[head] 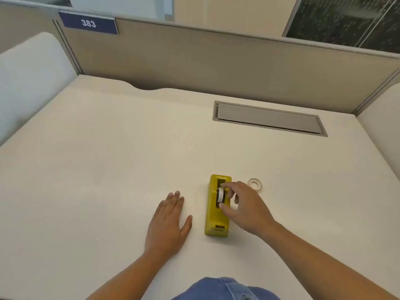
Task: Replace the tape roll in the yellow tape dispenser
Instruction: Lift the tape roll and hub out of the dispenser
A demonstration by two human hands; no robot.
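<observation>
- Yellow tape dispenser (pixel 217 215) is lying on the cream bench (pixel 108 159), long axis running away from me, and I'm using it as my landmark for everything else.
- There's a white tape roll (pixel 220 194) sitting on edge in the dispenser's open slot, roughly the middle of the body.
- My right hand (pixel 244 207) comes in from the dispenser's right side and hangs over that slot. Thumb tip sits at the near edge of the roll, index tip (pixel 225 185) at the far edge, so the grip is pinched around the roll. Can't honestly tell how firm the pinch is.
- My left hand (pixel 167 224) is just left of the dispenser, palm down, flat on the bench, fingers spread and apart, holding nothing. Thumb is close to the dispenser's side but there's a gap.
- A second tape roll (pixel 255 184), pale and see-through looking, lies flat on the bench just right of the dispenser's far end, not touching it.
- Beyond the dispenser, further back on the bench, there's a grey cable hatch (pixel 268 119) set into the surface.
- Behind that is a beige partition (pixel 194 61) with a blue 383 sign (pixel 88 23) up on its left.
</observation>
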